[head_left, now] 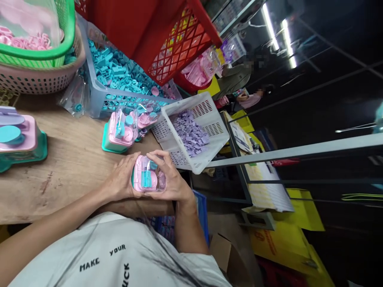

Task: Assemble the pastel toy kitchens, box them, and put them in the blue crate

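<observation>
Between my two hands is a small pink and teal plastic toy set (148, 179), with a clear cover and turquoise and pink parts showing inside. My left hand (124, 175) is closed round its left side. My right hand (173, 179) wraps its right side, with fingers over the top of the clear cover. Just beyond my hands, a similar toy set (121, 131) rests on the wooden table (74, 167), with its clear cover and loose pink pieces beside it. Farther left stand more pink and teal toy sets (22, 139) with turquoise and lilac tops.
A clear bin (103, 97) of turquoise parts stands behind, with a red crate (185, 44) over it. A white basket (166, 129) of lilac parts sits at the table's right edge. Green (64, 54) and pink baskets (38, 77) are stacked back left. People sit in the background.
</observation>
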Available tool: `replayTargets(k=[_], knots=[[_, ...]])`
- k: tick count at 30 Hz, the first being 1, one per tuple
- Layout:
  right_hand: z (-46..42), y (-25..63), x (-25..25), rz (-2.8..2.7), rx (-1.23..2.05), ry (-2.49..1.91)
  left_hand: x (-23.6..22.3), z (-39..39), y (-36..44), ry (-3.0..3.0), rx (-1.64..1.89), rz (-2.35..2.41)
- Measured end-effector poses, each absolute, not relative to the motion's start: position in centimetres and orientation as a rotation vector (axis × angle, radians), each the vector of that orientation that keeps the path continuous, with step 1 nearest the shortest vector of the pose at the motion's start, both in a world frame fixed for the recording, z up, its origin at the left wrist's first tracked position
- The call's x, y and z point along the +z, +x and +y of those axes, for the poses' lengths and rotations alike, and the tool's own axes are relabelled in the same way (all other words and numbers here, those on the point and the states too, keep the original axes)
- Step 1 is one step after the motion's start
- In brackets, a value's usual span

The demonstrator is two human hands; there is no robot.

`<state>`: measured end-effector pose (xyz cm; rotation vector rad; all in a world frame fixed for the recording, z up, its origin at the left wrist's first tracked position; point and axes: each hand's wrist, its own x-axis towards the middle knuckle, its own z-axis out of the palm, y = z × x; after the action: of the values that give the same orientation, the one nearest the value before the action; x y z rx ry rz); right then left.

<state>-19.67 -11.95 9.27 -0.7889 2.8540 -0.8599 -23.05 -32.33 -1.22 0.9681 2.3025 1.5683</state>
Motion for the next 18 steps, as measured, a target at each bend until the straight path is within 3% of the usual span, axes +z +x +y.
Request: replayTargets(k=[7,18], knots=[[-12.0,-19.0,8.6,2.896,-0.867,-0.735,-1.1,-32.3,-22.7,0.885,1.525,2.294],[-13.4,-20.3,12.7,2.754,-0.617,-0.804,-1.1,-32.3,-22.7,0.919,1.589,2.294]])
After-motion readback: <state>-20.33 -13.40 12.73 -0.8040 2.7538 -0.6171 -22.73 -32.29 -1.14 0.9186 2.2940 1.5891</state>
